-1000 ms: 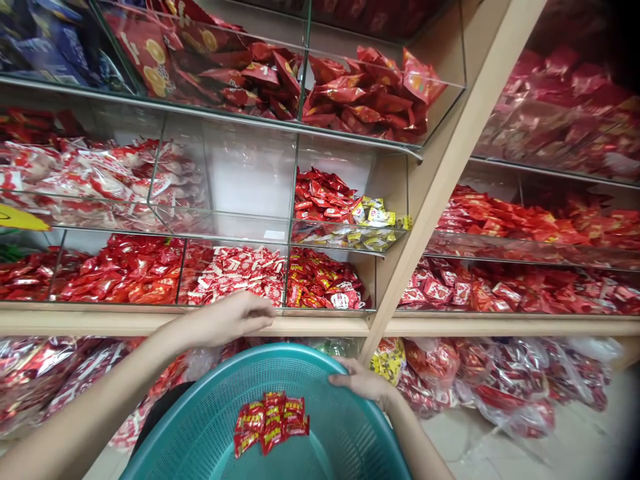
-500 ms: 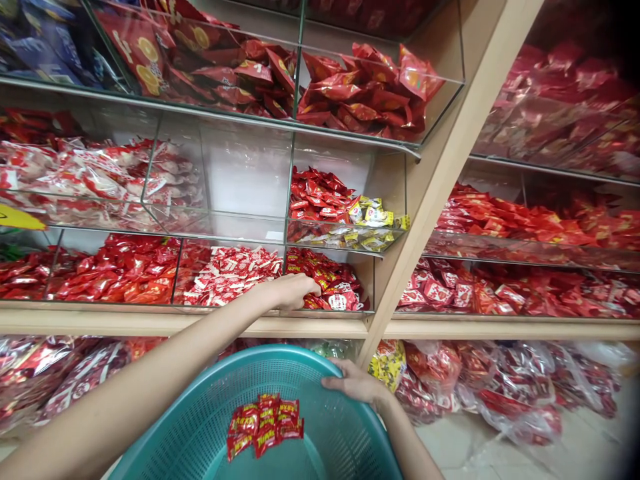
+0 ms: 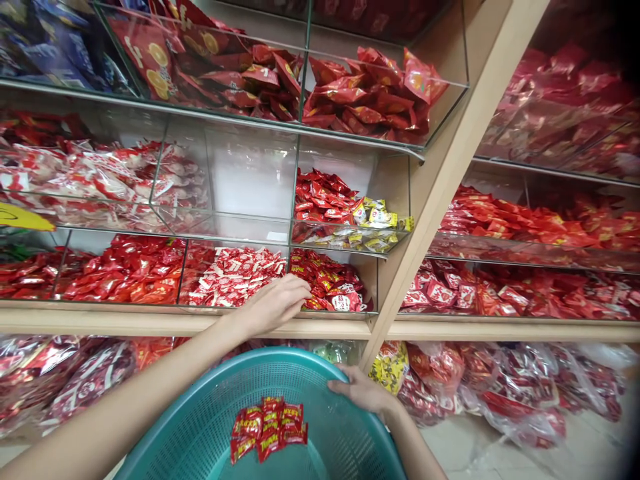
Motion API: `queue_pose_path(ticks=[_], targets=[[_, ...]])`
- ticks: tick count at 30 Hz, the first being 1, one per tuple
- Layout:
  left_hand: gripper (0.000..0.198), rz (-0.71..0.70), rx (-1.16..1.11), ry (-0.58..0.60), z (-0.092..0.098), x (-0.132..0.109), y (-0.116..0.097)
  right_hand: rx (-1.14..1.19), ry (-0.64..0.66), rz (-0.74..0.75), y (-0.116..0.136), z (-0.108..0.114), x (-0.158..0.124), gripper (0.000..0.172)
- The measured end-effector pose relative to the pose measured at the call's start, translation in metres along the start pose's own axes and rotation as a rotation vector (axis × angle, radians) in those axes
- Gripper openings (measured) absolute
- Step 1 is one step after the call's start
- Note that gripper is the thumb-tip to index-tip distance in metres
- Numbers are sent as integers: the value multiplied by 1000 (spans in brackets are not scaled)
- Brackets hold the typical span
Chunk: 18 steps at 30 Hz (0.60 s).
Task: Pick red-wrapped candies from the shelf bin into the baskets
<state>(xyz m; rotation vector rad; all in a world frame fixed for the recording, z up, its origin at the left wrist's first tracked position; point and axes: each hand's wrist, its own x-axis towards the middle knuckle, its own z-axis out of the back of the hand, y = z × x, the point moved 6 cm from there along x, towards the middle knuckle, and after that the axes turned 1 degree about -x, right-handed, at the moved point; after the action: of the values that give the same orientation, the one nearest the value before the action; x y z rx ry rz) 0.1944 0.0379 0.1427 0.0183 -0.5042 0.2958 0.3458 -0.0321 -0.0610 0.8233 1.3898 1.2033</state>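
My left hand [image 3: 276, 301] is over the front edge of the lowest bin row, with its fingers bent together. Anything inside them is hidden from view. Right beside its fingertips lies a pile of red wrapped candies with yellow lettering [image 3: 327, 275]. My right hand [image 3: 364, 392] grips the rim of a teal plastic basket [image 3: 200, 390], its thumb inside and the other fingers out of sight outside. In the basket lies a small cluster of red candies with yellow print [image 3: 270, 427].
Clear-walled bins of red and white candies [image 3: 240, 273] fill the wooden shelf [image 3: 320, 327]. A slanting wooden upright [image 3: 445, 173] divides the shelving on the right. Bagged candies [image 3: 520, 393] lie below, near the tiled floor.
My left hand has drawn back a little, left and down from the red and yellow candies. My right hand still holds the basket; the whole view has shifted slightly.
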Motion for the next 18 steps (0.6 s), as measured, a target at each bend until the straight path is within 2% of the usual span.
queue_pose_path(ticks=[2,3,6,10,12,15,16,18], targets=[[22,78,21,-95,0,-30,-2,3,-2,18,1,-4,-9,44],[23,100,18,-98,-6,-46,-2,-2,-8,25,1,-6,-13,44],[29,170,-27,16,-37,-97,6,-50,-41,58,2,-8,-26,45],[30,517,-355,94,-68,-143,40,-330,-110,77,19,4,-44,44],[39,690,-551,146,-75,-153,55,-522,-221,73,42,18,-52,42],[42,779,-860,273,-80,-154,66,-741,-396,167,101,35,-59,35],[42,796,-982,321,-82,-155,67,-796,-421,215,123,37,-57,33],[43,915,-1197,397,-92,-161,71,-909,-455,299,162,40,-44,30]])
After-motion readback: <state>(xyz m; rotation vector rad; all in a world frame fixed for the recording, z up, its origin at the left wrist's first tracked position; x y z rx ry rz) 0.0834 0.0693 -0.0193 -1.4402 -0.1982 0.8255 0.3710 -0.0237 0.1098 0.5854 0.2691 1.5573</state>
